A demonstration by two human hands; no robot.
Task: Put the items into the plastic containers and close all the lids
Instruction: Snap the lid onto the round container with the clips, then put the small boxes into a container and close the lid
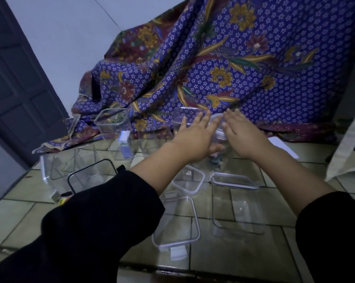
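A tall clear plastic container (218, 146) with small items in its bottom stands at the table's far middle. Its lid (217, 124) lies on top. My left hand (195, 139) lies flat against the container's left side, thumb on its front. My right hand (239, 135) is pressed flat on its right side and lid edge. Another tall open container (113, 127) stands to the left. A closed container (233, 201) lies in front. Two loose lids (188, 181) (175, 221) rest near it.
A black-rimmed container (91, 176) and a wide clear tub (48, 170) sit at the left of the tiled tabletop (274, 252). A purple flowered cloth (233, 68) hangs behind. A white flat piece (282, 148) lies at the right. A dark door (15, 88) is at the left.
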